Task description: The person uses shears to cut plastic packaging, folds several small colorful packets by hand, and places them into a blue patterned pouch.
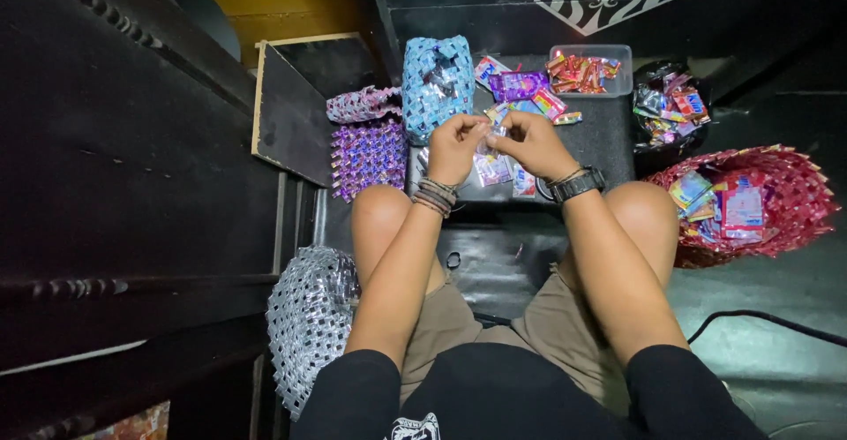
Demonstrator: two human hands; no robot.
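Ahead, at two o'clock, sits a red woven wrapper basket [794,195]; at twelve, a blue woven wrapper pouch [438,82]. Left hand [456,146] and right hand [533,142] both pinch a small folded foil wrapper strip [496,126] between them, its long axis upright, equally near both.

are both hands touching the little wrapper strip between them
Touching. The head view shows the fingertips of the left hand and right hand pinched together on the small folded wrapper strip.
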